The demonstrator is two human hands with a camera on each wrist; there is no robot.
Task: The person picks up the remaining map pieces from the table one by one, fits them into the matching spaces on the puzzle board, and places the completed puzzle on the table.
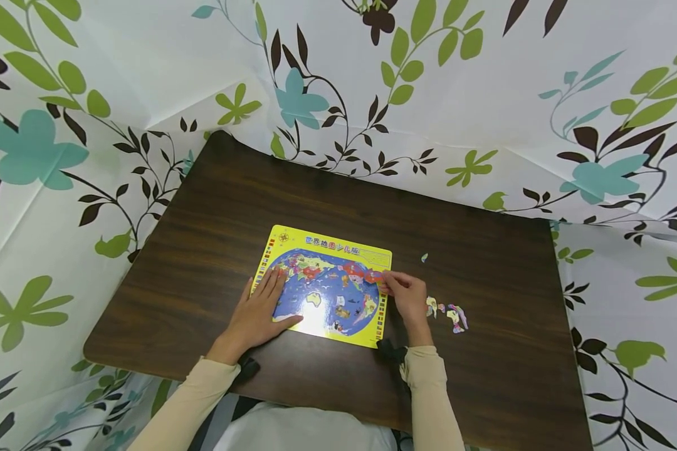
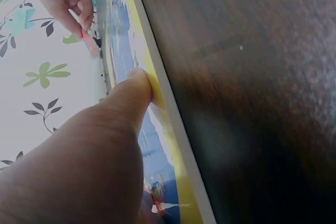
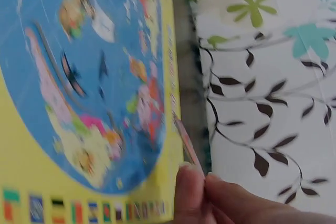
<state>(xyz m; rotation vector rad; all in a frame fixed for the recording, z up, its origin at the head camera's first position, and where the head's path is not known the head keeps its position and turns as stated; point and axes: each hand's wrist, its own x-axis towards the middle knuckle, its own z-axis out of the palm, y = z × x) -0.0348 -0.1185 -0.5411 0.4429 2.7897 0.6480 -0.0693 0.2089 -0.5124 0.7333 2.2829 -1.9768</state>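
A yellow-bordered world map puzzle board (image 1: 293, 321) lies on the brown table. My left hand (image 1: 257, 311) rests flat on its left part, fingers straight and thumb along the lower edge; the left wrist view shows the thumb (image 2: 131, 90) on the yellow border. With thumb and fingertips my right hand (image 1: 409, 294) pinches a red puzzle piece (image 1: 373, 276) over the board's right edge. Seen edge-on in the right wrist view, the thin piece (image 3: 188, 142) is raised off the board. Parts of the map's left side are hidden under my left hand.
Several loose puzzle pieces (image 1: 457, 318) lie right of the board, partly behind my right wrist. A small green piece (image 1: 424, 257) sits alone farther back. Leaf-patterned cloth (image 1: 372, 113) hangs along the table's far edge and sides.
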